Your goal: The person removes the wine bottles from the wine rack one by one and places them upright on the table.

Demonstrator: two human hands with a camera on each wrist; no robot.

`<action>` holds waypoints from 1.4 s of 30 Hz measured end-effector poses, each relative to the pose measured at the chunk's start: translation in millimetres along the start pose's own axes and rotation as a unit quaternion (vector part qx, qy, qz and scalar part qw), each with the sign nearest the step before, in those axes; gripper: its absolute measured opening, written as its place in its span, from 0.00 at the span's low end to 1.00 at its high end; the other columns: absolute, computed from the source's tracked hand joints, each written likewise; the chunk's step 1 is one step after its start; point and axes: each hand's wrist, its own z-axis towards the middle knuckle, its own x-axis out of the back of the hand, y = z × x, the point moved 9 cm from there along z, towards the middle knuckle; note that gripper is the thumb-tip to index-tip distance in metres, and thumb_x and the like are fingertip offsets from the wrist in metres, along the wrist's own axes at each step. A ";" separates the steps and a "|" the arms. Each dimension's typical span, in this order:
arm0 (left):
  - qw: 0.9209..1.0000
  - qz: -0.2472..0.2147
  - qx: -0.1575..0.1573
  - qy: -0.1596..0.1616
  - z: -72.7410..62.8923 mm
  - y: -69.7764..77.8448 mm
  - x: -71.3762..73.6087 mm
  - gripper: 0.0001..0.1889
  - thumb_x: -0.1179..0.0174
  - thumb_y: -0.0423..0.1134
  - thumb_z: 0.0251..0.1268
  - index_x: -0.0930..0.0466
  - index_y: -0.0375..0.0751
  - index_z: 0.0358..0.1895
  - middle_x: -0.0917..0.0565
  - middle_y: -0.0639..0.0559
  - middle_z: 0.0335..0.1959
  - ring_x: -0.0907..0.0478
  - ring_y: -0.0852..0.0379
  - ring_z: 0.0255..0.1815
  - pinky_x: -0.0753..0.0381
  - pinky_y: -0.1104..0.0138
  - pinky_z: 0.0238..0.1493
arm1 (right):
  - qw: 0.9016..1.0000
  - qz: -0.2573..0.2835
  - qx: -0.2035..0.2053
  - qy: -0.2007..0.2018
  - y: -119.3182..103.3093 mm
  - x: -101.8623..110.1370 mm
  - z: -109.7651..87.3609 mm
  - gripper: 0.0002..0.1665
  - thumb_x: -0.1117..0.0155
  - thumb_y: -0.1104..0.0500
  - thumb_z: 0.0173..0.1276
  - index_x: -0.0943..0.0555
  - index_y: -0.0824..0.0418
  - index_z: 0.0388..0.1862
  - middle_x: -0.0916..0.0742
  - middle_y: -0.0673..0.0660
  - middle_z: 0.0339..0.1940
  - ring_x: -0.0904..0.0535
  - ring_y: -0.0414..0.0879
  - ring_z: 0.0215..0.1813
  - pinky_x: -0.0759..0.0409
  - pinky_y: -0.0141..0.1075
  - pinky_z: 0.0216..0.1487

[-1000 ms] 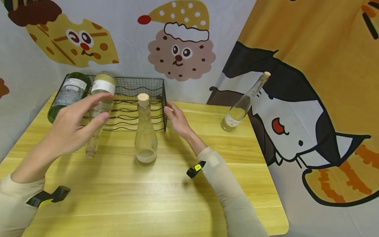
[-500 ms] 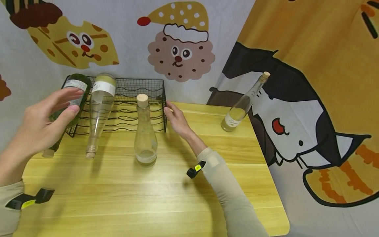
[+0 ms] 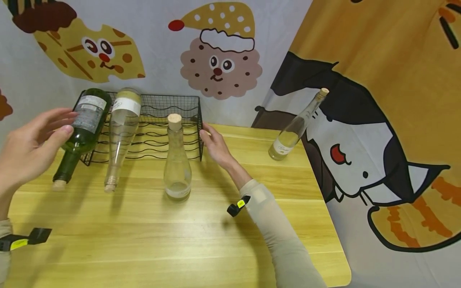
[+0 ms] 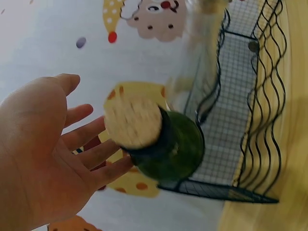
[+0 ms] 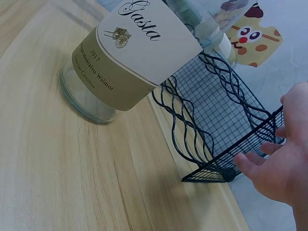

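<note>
A green wine bottle (image 3: 88, 116) lies tilted in the left end of a black wire rack (image 3: 169, 102), its corked neck pointing toward me. My left hand (image 3: 32, 150) is beside it on the left, fingers extended and holding nothing. The left wrist view has the cork (image 4: 132, 122) close to the fingertips; whether they touch the bottle I cannot tell. Next to the green bottle, a clear bottle (image 3: 124, 122) rests in the rack, neck down and forward. My right hand (image 3: 217, 148) touches the rack's right side panel with its fingers, also visible in the right wrist view.
In front of the rack a clear corked bottle (image 3: 177, 172) stands upright; its label (image 5: 144, 41) shows in the right wrist view. Another clear corked bottle (image 3: 293, 130) stands at the right of the wooden table (image 3: 201, 248). A cartoon-printed cloth (image 3: 155, 40) hangs behind.
My left hand has moved left, from above the clear bottle in the rack past the green bottle, uncovering both. The right hand stays at the rack's side.
</note>
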 end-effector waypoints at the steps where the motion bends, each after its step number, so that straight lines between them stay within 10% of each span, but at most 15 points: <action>1: 1.000 0.000 0.010 -0.002 0.1 -4.5 -0.2 0.30 0.53 0.44 0.97 0.43 0.66 0.93 0.34 0.55 0.92 0.39 0.80 0.87 0.46 0.94 0.75 | 1.000 -0.001 0.001 0.000 -0.1 0.2 0.1 0.38 0.54 0.42 0.97 0.40 0.57 0.95 0.31 0.62 0.93 0.27 0.60 0.89 0.19 0.54 0.86; 7: 0.999 -0.007 0.043 0.011 -0.3 -27.0 2.8 0.29 0.56 0.45 0.97 0.42 0.61 0.93 0.37 0.43 0.93 0.41 0.78 0.88 0.51 0.86 0.85 | 1.000 0.000 0.001 -0.001 0.5 0.6 1.2 0.39 0.55 0.42 0.97 0.41 0.58 0.95 0.33 0.65 0.93 0.27 0.61 0.89 0.20 0.56 0.87; 13: 0.997 -0.004 0.071 0.032 2.2 -54.3 8.5 0.29 0.58 0.47 0.98 0.42 0.67 0.92 0.37 0.58 0.93 0.42 0.72 0.91 0.51 0.83 0.86 | 1.000 -0.001 0.001 0.004 1.2 1.7 1.6 0.39 0.54 0.41 0.97 0.41 0.58 0.95 0.32 0.64 0.93 0.26 0.61 0.88 0.20 0.55 0.86; 20: 0.994 -0.025 0.097 0.040 -1.4 -88.1 7.9 0.29 0.60 0.49 0.98 0.44 0.68 0.93 0.37 0.67 0.92 0.42 0.87 0.80 0.51 0.78 0.91 | 1.000 0.004 -0.002 0.003 1.7 1.1 0.8 0.39 0.54 0.42 0.97 0.41 0.57 0.95 0.33 0.65 0.93 0.27 0.61 0.88 0.20 0.55 0.86; 24: 0.992 -0.044 0.113 0.033 -2.7 -100.9 4.9 0.29 0.62 0.49 0.98 0.47 0.64 0.94 0.39 0.62 0.94 0.40 0.85 0.80 0.43 0.91 0.80 | 1.000 0.004 -0.002 0.004 1.2 1.0 0.2 0.38 0.54 0.43 0.97 0.41 0.58 0.95 0.32 0.65 0.93 0.27 0.62 0.88 0.20 0.55 0.87; 28: 0.989 -0.055 0.134 0.006 -5.5 -110.1 -3.9 0.31 0.67 0.50 0.99 0.54 0.59 0.96 0.46 0.50 0.96 0.42 0.76 0.88 0.41 0.99 0.69 | 1.000 0.002 -0.001 0.004 0.5 0.8 -0.2 0.38 0.54 0.42 0.97 0.41 0.58 0.95 0.32 0.63 0.93 0.27 0.61 0.88 0.20 0.55 0.87; 34: 0.984 -0.060 0.160 -0.048 -11.0 -119.8 -18.4 0.32 0.72 0.53 0.98 0.63 0.59 0.96 0.55 0.38 0.97 0.51 0.38 0.97 0.40 0.98 0.70 | 1.000 -0.001 -0.003 0.002 1.1 -0.1 0.6 0.39 0.55 0.40 0.97 0.41 0.56 0.95 0.31 0.59 0.93 0.26 0.60 0.88 0.19 0.52 0.86; 42: 0.975 -0.061 0.191 -0.093 -13.6 -132.8 -28.2 0.32 0.75 0.59 0.96 0.63 0.69 0.95 0.55 0.36 0.96 0.45 0.32 0.94 0.30 0.97 0.61 | 1.000 -0.005 0.007 -0.005 0.2 -1.8 2.1 0.40 0.55 0.39 0.97 0.42 0.58 0.95 0.32 0.64 0.93 0.26 0.62 0.88 0.19 0.55 0.86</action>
